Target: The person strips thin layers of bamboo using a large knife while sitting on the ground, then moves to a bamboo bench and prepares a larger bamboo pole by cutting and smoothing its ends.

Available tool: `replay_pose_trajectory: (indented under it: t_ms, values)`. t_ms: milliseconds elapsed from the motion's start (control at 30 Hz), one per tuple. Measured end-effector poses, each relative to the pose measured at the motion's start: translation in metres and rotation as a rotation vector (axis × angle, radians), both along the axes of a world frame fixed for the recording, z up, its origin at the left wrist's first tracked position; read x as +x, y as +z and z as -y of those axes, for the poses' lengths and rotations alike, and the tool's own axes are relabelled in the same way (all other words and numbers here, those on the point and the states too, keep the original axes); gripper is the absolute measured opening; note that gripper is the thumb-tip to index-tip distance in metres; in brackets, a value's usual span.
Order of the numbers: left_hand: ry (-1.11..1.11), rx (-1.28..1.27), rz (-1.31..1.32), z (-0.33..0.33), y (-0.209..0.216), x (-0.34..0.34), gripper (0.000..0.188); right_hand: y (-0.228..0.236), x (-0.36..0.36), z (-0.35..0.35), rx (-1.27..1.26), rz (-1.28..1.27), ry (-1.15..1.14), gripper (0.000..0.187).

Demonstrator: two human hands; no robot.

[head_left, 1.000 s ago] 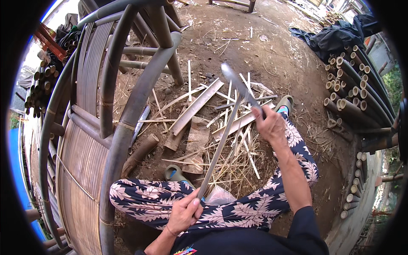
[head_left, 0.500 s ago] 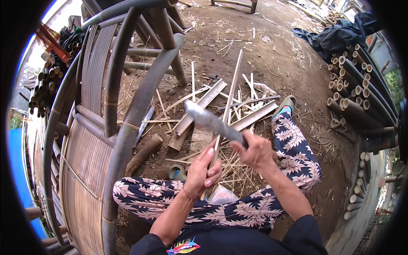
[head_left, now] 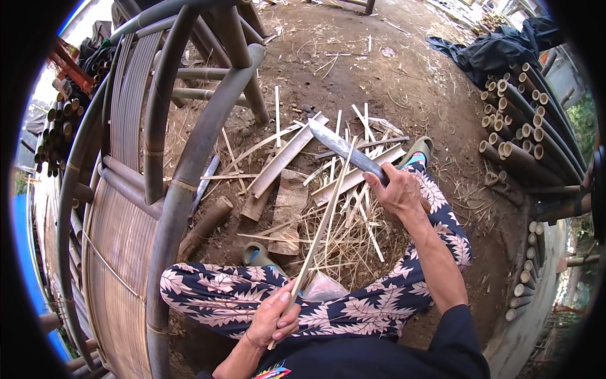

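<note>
bamboo chair [head_left: 117, 234], left | bamboo poles [head_left: 524, 142], stacked right | dark cloth [head_left: 492, 55] atop poles | blue sheet [head_left: 26, 252], left

Earth floor [head_left: 404, 82], brown, before me. Directly on it: one rough wooden slab [head_left: 289, 205], between my olive clogs [head_left: 421, 144]; one short bamboo log [head_left: 206, 227], at left; loose pale strips [head_left: 277, 117]; tangled shavings [head_left: 344, 249], spread between my legs [head_left: 221, 290].

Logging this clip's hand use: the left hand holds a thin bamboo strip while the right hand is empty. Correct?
The right hand is not empty: it holds a knife, as the head view shows. The left hand does hold a thin bamboo strip.
</note>
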State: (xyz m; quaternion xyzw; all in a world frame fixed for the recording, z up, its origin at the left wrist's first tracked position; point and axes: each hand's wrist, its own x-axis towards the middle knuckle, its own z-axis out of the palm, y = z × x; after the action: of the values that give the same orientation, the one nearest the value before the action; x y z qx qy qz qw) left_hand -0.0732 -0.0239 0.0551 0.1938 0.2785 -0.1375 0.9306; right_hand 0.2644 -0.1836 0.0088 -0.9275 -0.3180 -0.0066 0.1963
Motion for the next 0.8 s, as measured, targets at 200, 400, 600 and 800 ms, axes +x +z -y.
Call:
replay_pose_trajectory:
  t_ms: [200, 400, 600, 800]
  values:
    - [-0.044, -0.105, -0.002, -0.008, -0.008, -0.069, 0.053, 0.000, 0.084, 0.061, 0.101, -0.284, -0.470, 0.080]
    - [0.092, 0.614, 0.109, -0.024, -0.022, 0.073, 0.044, 0.033, -0.032, -0.012, 0.128, -0.247, 0.012, 0.069]
    - [0.138, 0.773, 0.175, -0.020, -0.008, 0.135, 0.040, 0.013, -0.088, -0.030, 0.202, -0.006, 0.190, 0.070]
    - [0.104, 0.774, 0.205, -0.001, 0.002, 0.113, 0.040, 0.011, -0.050, -0.028, 0.175, 0.083, 0.105, 0.071]
